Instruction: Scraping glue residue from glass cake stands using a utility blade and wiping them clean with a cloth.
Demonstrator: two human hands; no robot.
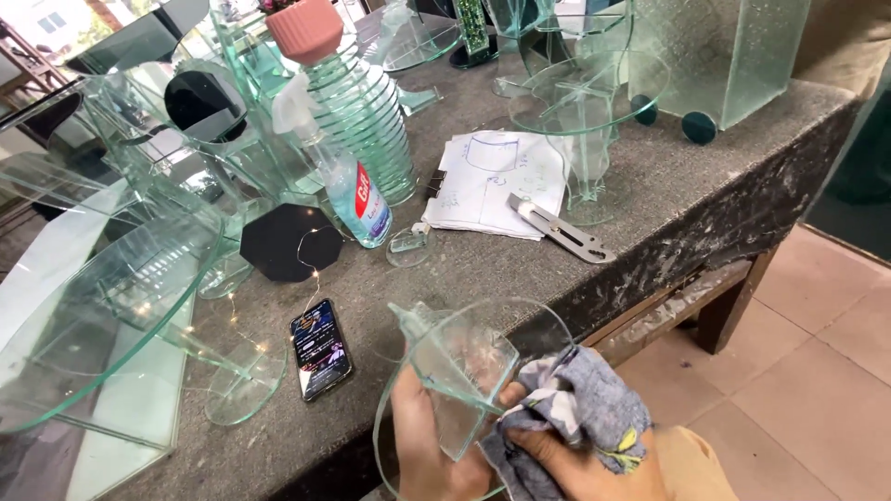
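The glass stand (459, 371) sat at six o'clock off the surface (520, 269) edge: rigid, slippery, probably fragile. The left hand (427, 436) fingers gripped its upright; the right hand (566, 459) fingers pressed a cloth (585, 404) against it.

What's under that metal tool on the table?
The metal tool lies across a corner of some white papers with sketches, its other end on the table. Whatever is drawn beneath it is hidden.

spray bottle (357, 190): clear, red-and-blue label, mid bench (650, 213) | phone (320, 348): lit dark screen, flat near front edge | paper sheets (487, 181): white, sketched
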